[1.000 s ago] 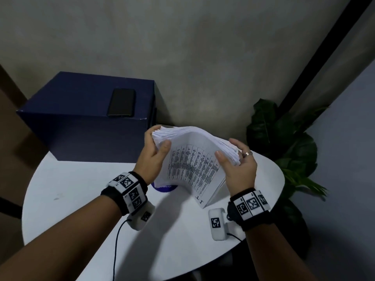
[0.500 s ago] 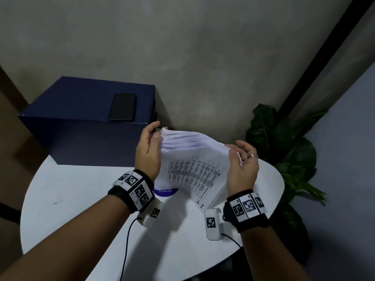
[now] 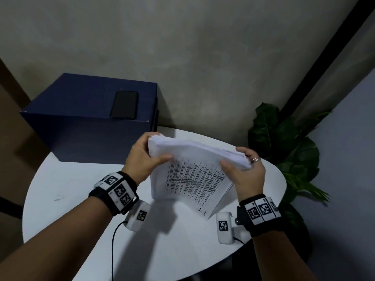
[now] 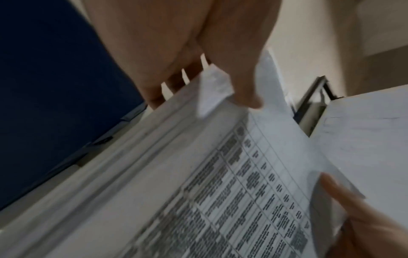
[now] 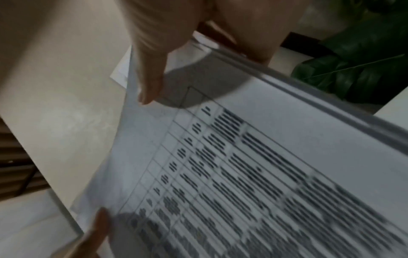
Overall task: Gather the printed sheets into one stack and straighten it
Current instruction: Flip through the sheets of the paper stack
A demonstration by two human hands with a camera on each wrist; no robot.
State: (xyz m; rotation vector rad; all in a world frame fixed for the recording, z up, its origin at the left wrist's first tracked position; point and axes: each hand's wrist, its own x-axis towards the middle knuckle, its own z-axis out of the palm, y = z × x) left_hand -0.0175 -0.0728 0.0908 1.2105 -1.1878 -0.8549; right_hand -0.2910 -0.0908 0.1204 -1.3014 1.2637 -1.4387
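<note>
A thick stack of printed sheets [image 3: 194, 175] stands on its lower edge on the round white table [image 3: 60, 179], leaning toward me, a table of black text on its front page. My left hand [image 3: 146, 157] grips the upper left corner, thumb on the front page and fingers behind. My right hand [image 3: 245, 169] grips the upper right corner the same way. The left wrist view shows the stack [image 4: 220, 183] with my left thumb [image 4: 245, 83] on it. In the right wrist view the stack [image 5: 253, 165] fills the frame under my right thumb [image 5: 152, 82]. Some sheet edges stick out unevenly at the top.
A dark blue box [image 3: 87, 118] stands at the table's back left with a black phone [image 3: 124, 104] on top. A green plant [image 3: 288, 151] is off the table's right edge. The grey wall is close behind. Wrist-camera cables hang over the table's near side.
Both hands have lowered the stack and turned it more upright, so its lower edge meets the table. The left thumb has come back onto the front page.
</note>
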